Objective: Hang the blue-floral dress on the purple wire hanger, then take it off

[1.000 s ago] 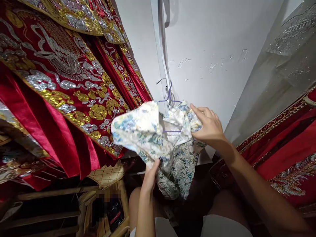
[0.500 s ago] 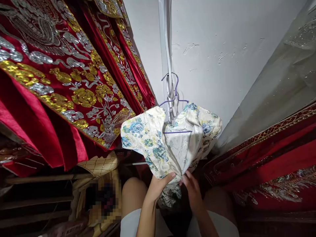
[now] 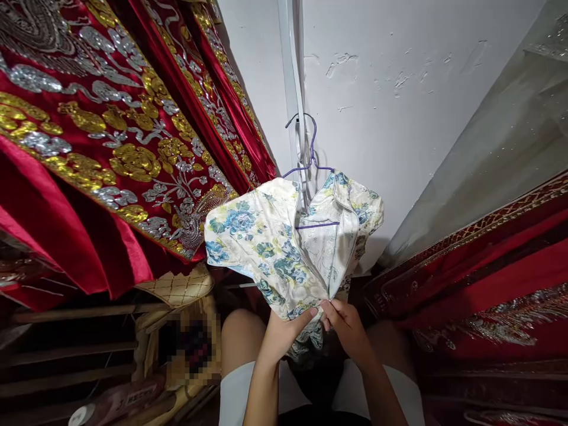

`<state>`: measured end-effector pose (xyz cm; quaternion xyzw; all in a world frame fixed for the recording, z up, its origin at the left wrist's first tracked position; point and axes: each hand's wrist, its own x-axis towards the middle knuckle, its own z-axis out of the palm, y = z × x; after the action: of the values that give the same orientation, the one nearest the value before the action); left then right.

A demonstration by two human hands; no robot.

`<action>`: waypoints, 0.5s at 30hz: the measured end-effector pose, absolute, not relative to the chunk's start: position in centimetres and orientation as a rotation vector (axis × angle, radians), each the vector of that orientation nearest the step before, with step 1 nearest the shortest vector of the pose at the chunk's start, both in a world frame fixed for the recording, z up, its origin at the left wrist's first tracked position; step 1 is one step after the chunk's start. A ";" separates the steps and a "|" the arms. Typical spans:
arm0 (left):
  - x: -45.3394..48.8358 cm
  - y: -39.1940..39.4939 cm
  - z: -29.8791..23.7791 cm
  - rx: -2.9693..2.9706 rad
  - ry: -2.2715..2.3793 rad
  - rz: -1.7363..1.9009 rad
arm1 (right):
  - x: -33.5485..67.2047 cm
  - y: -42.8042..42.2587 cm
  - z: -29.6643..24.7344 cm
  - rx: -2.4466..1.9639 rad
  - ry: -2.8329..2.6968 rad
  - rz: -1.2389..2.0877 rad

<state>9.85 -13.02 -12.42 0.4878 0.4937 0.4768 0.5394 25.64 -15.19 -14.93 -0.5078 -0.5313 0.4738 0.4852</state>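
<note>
A white garment with blue and green flowers [image 3: 270, 242] hangs on a purple wire hanger [image 3: 310, 154], which is hooked on a white strip on the wall. My left hand [image 3: 284, 334] pinches the left edge of the garment's front opening low down. My right hand [image 3: 348, 325] pinches the right edge beside it. Both hands meet at the bottom of the opening, fingers closed on the cloth. My knees show below the hands.
Red robes with gold and silver embroidery [image 3: 110, 136] hang at the left. More red embroidered cloth [image 3: 488, 284] under clear plastic lies at the right. A white wall [image 3: 390, 106] is behind. A quilted gold cushion on a wooden stool [image 3: 177, 290] stands at the lower left.
My right hand came down from the garment's collar to the bottom of the opening next to my left hand. The view tilted slightly and the hanger now sits higher.
</note>
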 end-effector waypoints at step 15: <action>12.7 -12.9 -20.4 1.656 1.353 1.607 | 24.1 -14.8 -14.5 -1.175 -0.950 1.278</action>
<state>12.75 -12.91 -20.36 0.6022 0.4921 0.5845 0.2314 24.11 -14.82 -14.51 -0.4961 -0.4011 0.5399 0.5491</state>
